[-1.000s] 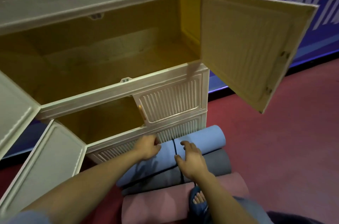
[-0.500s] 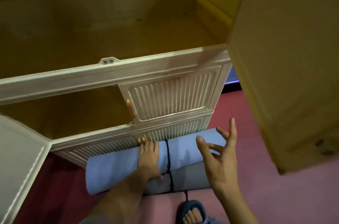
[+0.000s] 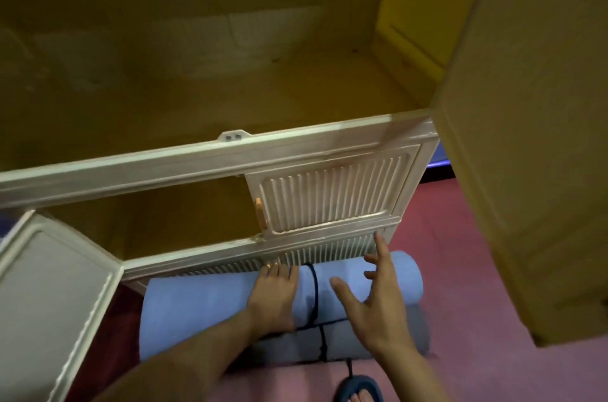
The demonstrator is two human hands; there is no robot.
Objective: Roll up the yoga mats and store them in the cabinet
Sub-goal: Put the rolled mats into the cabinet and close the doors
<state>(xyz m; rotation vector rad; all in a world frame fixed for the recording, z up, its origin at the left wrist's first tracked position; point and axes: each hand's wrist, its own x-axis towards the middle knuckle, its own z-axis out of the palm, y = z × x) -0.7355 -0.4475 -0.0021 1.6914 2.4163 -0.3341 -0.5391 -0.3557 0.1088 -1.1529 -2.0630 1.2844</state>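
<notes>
two rolled mats lie on the floor against the foot of the cabinet (image 3: pixel 230 155), and i am bent over them. the blue mat (image 3: pixel 204 306) sits on top of the grey mat (image 3: pixel 362 339), both lengthwise along the cabinet's lowest ribbed front, and a dark cord (image 3: pixel 314 289) rings them near the middle, which looks like what keeps the rolls from springing open. a pink mat (image 3: pixel 289 382) shows at the bottom edge, nearer to me, beside my sandalled foot (image 3: pixel 360 393).

my left hand (image 3: pixel 274 299) lies over the top of the blue roll just left of the cord, fingers reaching over the far side; i judge this steadies the roll, but i cannot tell whether that grip curls under it. my right hand (image 3: pixel 375 299) hangs above the right part of the roll with fingers spread wide and holding nothing, placed, i think, to come down on the other side of the cord so the weight is shared.

two compartments stand ready: the big upper one, its door (image 3: pixel 533 138) swung out to my right, and the one below it, whose left door (image 3: pixel 49 296) hangs open while its right door (image 3: pixel 332 191) is closed. neither holds a mat that i can see, so storing is not yet begun. the open doors crowd both sides, so a lift would need care.
</notes>
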